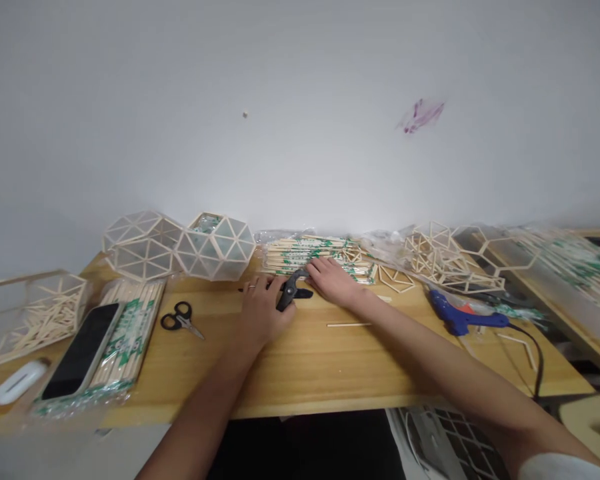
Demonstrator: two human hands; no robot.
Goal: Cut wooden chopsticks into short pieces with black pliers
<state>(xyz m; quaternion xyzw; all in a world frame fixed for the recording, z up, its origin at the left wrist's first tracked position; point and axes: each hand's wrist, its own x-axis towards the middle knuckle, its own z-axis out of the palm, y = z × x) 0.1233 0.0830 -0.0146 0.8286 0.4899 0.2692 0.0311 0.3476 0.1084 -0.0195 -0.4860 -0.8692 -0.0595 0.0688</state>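
My left hand [267, 312] is closed around a black hand tool with a grey head [291, 289], which looks like shears. A ring shows on one of its fingers. My right hand [333, 280] is just to the right, its curled fingertips by the tool's upper end and in front of the packs of wooden chopsticks [300, 248]. What those fingers hold, if anything, is hidden. A single thin wooden stick [348, 325] lies on the table below my right wrist. Small black-handled scissors [183, 320] lie left of my left hand.
Lattice shapes of sticks [215, 247] stand at the back left; stick frames [443, 260] lie back right. A blue glue gun [463, 317] with its cable rests at the right. A phone [83, 350] lies on bagged chopsticks [130, 333], beside a white case [20, 382].
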